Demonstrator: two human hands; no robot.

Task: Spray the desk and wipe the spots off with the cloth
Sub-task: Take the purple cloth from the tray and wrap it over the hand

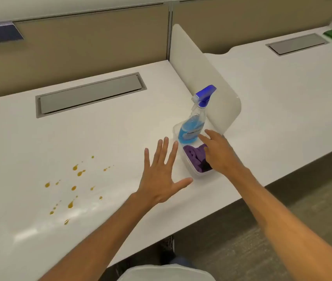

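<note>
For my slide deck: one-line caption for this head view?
Right hand reaches toward spray bottle and purple cloth in a clear tub; amber spots await.

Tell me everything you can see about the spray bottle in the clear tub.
The spray bottle is clear plastic with a blue trigger head and a white label whose print is too blurred to read. Blue liquid fills its lower part. It stands upright, leaning slightly, in the far end of the clear tub, beside the purple cloth and next to the white divider. The right hand reaches over the tub, fingertips near the bottle's base; contact cannot be told.
</note>
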